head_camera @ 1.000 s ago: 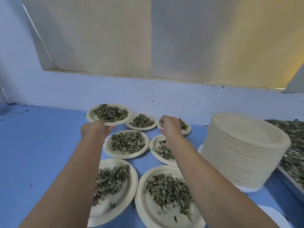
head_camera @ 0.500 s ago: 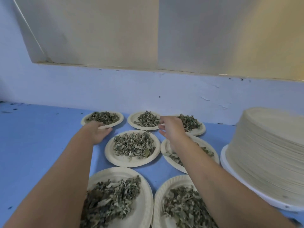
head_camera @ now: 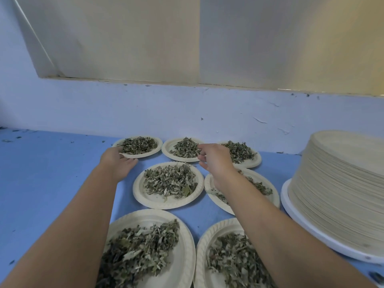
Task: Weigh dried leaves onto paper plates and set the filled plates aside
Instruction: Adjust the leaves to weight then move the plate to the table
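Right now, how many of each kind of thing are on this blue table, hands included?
Paper plates with dried leaves: 7
Stack of empty plates: 1
White tray under the stack: 1
Hands: 2, left hand and right hand
Total: 11

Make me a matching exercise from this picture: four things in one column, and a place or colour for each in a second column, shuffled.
Column one
1. left hand
2. right hand
3. stack of empty plates
4. table

Column two
A. on the white tray, at the right
B. at the near rim of the far-left plate
C. blue
D. over the gap between the far-middle plate and far-right plate

Pairs: 1-B, 2-D, 3-A, 4-C
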`<act>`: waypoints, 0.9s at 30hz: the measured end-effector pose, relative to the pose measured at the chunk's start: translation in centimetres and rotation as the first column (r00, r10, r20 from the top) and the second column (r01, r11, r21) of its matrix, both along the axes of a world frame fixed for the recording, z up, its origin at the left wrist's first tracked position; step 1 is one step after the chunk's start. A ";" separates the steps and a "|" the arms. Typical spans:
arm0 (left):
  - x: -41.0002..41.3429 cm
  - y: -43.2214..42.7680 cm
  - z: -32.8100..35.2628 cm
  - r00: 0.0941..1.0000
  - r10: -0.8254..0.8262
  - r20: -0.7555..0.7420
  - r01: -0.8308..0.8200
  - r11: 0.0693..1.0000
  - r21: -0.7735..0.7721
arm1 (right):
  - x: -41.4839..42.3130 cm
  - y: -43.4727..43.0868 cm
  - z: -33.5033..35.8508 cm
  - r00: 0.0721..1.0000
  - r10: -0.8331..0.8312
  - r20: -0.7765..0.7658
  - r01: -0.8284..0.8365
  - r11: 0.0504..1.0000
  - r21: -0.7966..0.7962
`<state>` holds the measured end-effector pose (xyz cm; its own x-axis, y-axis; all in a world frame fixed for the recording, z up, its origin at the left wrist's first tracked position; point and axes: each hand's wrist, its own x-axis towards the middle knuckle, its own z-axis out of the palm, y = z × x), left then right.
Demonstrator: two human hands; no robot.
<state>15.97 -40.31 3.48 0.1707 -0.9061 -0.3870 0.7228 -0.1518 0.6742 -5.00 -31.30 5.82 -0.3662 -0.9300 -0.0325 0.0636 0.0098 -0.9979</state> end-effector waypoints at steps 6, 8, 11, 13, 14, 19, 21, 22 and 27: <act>-0.6 -0.1 0.0 0.976 -0.196 0.091 0.204 0.975 -0.091 | 0.0 -0.3 0.0 0.997 0.020 -0.071 -0.020 1.000 0.009; -0.8 -0.3 0.0 0.974 -0.210 0.082 0.218 0.970 -0.105 | 0.0 -0.2 0.3 0.996 0.030 -0.086 -0.030 1.000 0.009; -0.9 -0.2 0.3 0.982 -0.180 0.059 0.186 0.975 -0.119 | 0.1 0.0 0.7 0.993 0.035 -0.109 -0.034 0.999 0.015; -0.6 -0.3 0.3 0.985 -0.168 0.046 0.172 0.979 -0.113 | 0.2 0.1 0.8 0.993 0.035 -0.115 -0.033 0.999 0.017; -0.6 -0.3 0.4 0.985 -0.165 0.042 0.168 0.980 -0.104 | 0.2 0.1 0.8 0.992 0.037 -0.117 -0.035 0.999 0.019; -1.8 2.0 2.5 0.981 -0.158 0.110 0.170 0.979 -0.110 | 0.2 0.9 1.3 0.995 0.041 -0.093 -0.040 0.999 0.008; -3.3 4.2 3.7 0.960 -0.217 0.178 0.235 0.968 -0.085 | 0.3 2.0 2.0 0.997 0.046 -0.054 -0.047 0.999 -0.006; -4.0 5.3 4.2 0.942 -0.260 0.211 0.279 0.958 -0.062 | 0.4 2.8 2.3 0.998 0.054 -0.041 -0.055 0.998 -0.012; -9.1 13.0 6.9 0.846 -0.388 0.366 0.421 0.907 -0.011 | -0.5 8.2 3.8 0.992 0.122 0.016 -0.121 0.991 -0.060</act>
